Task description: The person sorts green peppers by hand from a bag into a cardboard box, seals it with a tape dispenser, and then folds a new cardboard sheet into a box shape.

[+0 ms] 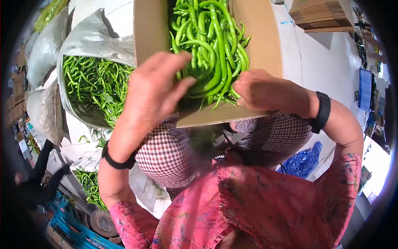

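Long green chili peppers (pixel 215 45) fill an open cardboard box (pixel 260 33) in front of me. Over the box's left side, my left hand (pixel 155 85) is slightly blurred, its thumb and fingers apart with nothing seen between them. My right hand (pixel 255 87) is inside the right side of the box, its fingers curled beside the peppers. Whatever those curled fingers hold, if anything, is hidden. A large plastic sack (pixel 97 45) stands open to the left, with smaller-looking green peppers (pixel 97 85) inside.
More pale sacks (pixel 47 41) line the far left. Another heap of green peppers (pixel 90 186) lies at lower left, near a blue cart (pixel 78 238). Flattened cardboard (pixel 321 15) is stacked at upper right. A crumpled blue plastic bag (pixel 302 161) lies right of my knees.
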`<state>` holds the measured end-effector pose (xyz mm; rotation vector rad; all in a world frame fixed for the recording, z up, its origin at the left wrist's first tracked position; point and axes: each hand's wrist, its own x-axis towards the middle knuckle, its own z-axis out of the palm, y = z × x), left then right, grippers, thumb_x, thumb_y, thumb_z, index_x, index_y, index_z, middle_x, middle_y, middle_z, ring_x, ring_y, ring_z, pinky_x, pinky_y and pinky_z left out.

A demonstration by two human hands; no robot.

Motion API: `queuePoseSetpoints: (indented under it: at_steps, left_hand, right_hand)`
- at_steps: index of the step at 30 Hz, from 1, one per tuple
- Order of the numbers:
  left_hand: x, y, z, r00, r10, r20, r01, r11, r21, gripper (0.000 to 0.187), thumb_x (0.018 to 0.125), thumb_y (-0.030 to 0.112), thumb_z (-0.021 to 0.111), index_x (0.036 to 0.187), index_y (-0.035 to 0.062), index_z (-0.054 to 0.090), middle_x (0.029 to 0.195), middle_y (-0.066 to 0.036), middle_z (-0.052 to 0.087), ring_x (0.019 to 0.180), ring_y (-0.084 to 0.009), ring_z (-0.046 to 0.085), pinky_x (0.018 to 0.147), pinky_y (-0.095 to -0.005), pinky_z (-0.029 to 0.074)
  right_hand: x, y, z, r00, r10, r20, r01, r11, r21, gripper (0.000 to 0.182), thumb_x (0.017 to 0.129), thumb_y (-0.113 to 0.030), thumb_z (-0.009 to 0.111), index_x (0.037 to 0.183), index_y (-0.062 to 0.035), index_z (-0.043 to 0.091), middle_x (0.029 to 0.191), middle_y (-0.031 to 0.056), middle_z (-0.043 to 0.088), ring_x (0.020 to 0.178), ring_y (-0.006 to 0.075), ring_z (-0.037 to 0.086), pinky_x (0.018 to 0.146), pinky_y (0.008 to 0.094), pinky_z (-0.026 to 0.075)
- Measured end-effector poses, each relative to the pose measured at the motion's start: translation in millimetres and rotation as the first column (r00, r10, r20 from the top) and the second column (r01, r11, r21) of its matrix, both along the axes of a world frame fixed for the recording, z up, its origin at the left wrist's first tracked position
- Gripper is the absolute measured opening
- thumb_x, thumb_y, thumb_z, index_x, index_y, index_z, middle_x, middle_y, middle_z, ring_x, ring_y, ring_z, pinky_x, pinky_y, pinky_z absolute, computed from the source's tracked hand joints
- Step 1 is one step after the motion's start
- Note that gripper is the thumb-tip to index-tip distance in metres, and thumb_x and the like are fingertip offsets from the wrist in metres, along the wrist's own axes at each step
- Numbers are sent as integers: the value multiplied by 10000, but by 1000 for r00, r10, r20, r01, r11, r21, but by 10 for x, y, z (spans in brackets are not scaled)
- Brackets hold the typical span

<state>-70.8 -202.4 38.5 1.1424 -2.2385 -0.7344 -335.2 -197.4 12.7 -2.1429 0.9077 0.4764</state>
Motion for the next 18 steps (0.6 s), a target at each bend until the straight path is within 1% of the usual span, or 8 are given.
queuePoseSetpoints:
  at_steps: [4, 5, 8, 10, 12, 14, 16, 18]
  left_hand:
    - [-178, 26, -282, 920, -330, 211, 256, 914, 314, 423, 737, 108, 749, 1122, 15, 599, 904, -174, 615, 868, -406, 617, 760, -461, 510]
    - [-187, 24, -284, 893, -325, 313, 229, 924, 305, 339, 750, 101, 718, 1054, 9, 600, 857, -175, 594, 864, -403, 618, 751, -463, 511]
    - [-236, 81, -282, 835, -441, 328, 340, 884, 320, 263, 745, 85, 692, 981, 10, 601, 867, -177, 600, 861, -396, 620, 733, -471, 507]
    - [-216, 35, -278, 828, -442, 346, 337, 884, 323, 219, 734, 94, 677, 928, 17, 608, 888, -179, 621, 849, -387, 628, 719, -475, 508]
    - [-235, 16, -269, 819, -259, 512, 119, 949, 290, 211, 738, 110, 671, 922, 21, 620, 897, -181, 636, 827, -383, 635, 717, -473, 513]
    - [-246, 153, -340, 827, -382, 412, 295, 919, 260, 200, 767, 95, 645, 950, 24, 610, 880, -176, 642, 806, -373, 647, 691, -474, 522]
    - [-285, 143, -292, 814, -495, 304, 395, 856, 334, 182, 764, 72, 640, 935, 21, 604, 865, -169, 639, 782, -355, 655, 690, -453, 533]
    - [-283, 55, -157, 855, -397, 335, 298, 903, 310, 226, 762, 68, 649, 978, 18, 605, 931, -177, 631, 847, -351, 648, 732, -441, 534]
  right_hand:
    - [65, 22, -154, 991, -70, 115, 68, 997, 28, 271, 762, -200, 669, 869, 43, 615, 852, 228, 640, 861, 378, 636, 739, 475, 490]
    - [263, -39, -26, 984, -51, -173, 76, 987, 144, 243, 778, -161, 636, 920, 36, 616, 895, 216, 665, 892, 365, 650, 755, 487, 492]
    - [281, -5, -85, 954, -5, -300, 7, 1000, 5, 209, 750, -135, 660, 923, -38, 728, 944, 173, 704, 931, 315, 684, 780, 413, 546]
    - [271, 53, -193, 950, -7, -311, -33, 992, -125, 201, 744, -163, 697, 914, -64, 735, 929, 134, 716, 919, 288, 694, 762, 395, 551]
    - [180, 78, -135, 979, 181, -93, -198, 954, -224, 150, 808, -74, 561, 917, 14, 615, 848, 191, 673, 811, 304, 676, 678, 465, 515]
    - [203, -11, 99, 979, 199, -45, -204, 960, -193, 151, 831, -84, 557, 943, 10, 597, 826, 150, 647, 806, 330, 653, 683, 480, 492]
    - [379, -219, 486, 953, 65, -296, -80, 996, -38, 173, 859, -98, 563, 988, 16, 575, 869, 149, 640, 872, 358, 637, 752, 471, 483]
    - [308, -348, 545, 984, -101, -146, 64, 970, -236, 222, 869, -116, 571, 1045, 20, 571, 963, 177, 640, 944, 369, 622, 804, 456, 485]
